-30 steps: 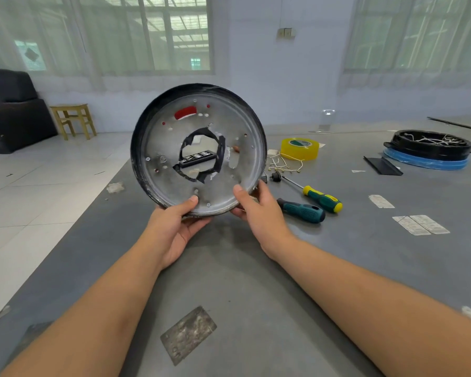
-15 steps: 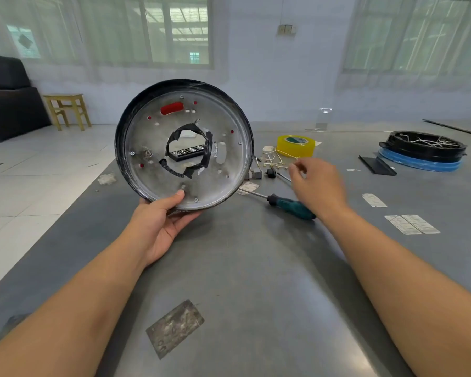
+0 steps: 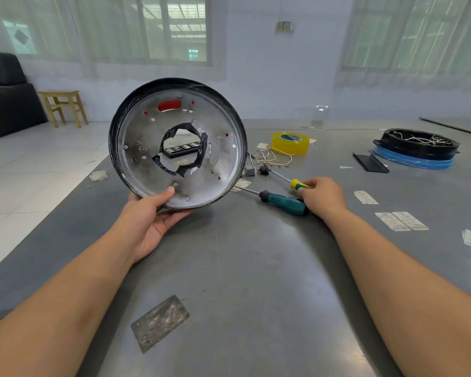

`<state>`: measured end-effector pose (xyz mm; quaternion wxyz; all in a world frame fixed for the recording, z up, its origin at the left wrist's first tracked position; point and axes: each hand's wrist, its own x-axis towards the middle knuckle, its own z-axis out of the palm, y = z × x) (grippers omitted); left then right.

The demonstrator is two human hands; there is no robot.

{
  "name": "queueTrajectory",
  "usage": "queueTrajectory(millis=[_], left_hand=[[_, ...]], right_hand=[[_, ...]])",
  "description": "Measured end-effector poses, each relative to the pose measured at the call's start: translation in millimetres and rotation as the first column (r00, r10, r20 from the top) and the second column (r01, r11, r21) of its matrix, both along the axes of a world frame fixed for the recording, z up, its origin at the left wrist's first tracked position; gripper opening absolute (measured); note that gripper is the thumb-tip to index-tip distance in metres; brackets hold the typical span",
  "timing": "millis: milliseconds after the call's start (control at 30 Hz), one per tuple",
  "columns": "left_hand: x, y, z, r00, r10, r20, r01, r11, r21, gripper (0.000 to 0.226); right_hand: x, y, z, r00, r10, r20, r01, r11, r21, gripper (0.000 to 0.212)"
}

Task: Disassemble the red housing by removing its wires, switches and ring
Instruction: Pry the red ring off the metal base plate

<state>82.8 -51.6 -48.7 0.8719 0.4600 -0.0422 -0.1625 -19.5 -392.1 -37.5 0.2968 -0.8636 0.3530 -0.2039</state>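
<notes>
Over the table (image 3: 256, 268), left hand (image 3: 147, 221) holds housing (image 3: 177, 144) upright.

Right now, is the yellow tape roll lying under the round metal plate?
No. The yellow tape roll lies on the table to the right of the round metal plate, which the left hand holds up.

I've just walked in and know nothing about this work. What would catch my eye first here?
First, the big round metal housing, held upright at its lower edge by the left hand, with a taped hole in its middle. To its right, the right hand closes on a yellow-handled screwdriver lying beside a teal one on the grey table. Behind them sits a bright yellow tape roll.
</notes>
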Motion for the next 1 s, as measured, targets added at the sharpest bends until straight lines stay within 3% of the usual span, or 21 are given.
queueTrajectory(millis=[133, 300, 433, 567, 667, 800, 900, 1000], left_hand=[[-0.2, -0.9, 1.1, 1.000, 0.015, -0.021, -0.016, 1.000, -0.016, 0.051], [0.2, 0.9, 2.2, 0.997, 0.045, -0.056, -0.047, 0.998, -0.042, 0.047], [1.0, 0.7, 2.3, 0.995, 0.075, -0.063, -0.079, 0.995, -0.063, 0.048], [2.2, 0.5, 1.6, 0.994, 0.090, -0.060, -0.096, 0.992, -0.087, 0.052], [4.5, -1.8, 2.1, 0.993, 0.096, -0.071, -0.102, 0.991, -0.084, 0.049], [11.3, -10.2, 4.6, 0.992, 0.120, -0.029, -0.121, 0.992, -0.038, 0.048], [18.9, -15.3, 7.4, 0.992, 0.125, -0.004, -0.125, 0.992, -0.016, 0.045], [25.9, -16.8, 7.8, 0.993, 0.115, -0.002, -0.115, 0.993, -0.019, 0.040]], right_hand=[[-8.8, 11.1, -0.4, 0.957, -0.056, 0.284, 0.079, 0.994, -0.069, 0.032], [-17.3, 52.2, 5.7, 0.807, 0.098, 0.582, -0.007, 0.988, -0.156, 0.033], [-22.0, 98.1, 0.1, 0.726, 0.294, 0.622, -0.226, 0.956, -0.187, 0.029], [-27.0, 136.1, -0.6, 0.702, 0.340, 0.626, -0.467, 0.883, 0.044, 0.020], [-26.1, 158.2, 0.4, 0.685, 0.286, 0.670, -0.603, 0.739, 0.300, 0.019], [-17.9, 182.9, 0.8, 0.716, 0.169, 0.677, -0.671, 0.435, 0.601, 0.022], [-9.3, 187.8, 0.8, 0.734, 0.131, 0.666, -0.676, 0.234, 0.699, 0.023], [-2.9, 182.3, 2.4, 0.744, 0.143, 0.652, -0.667, 0.112, 0.737, 0.027]])
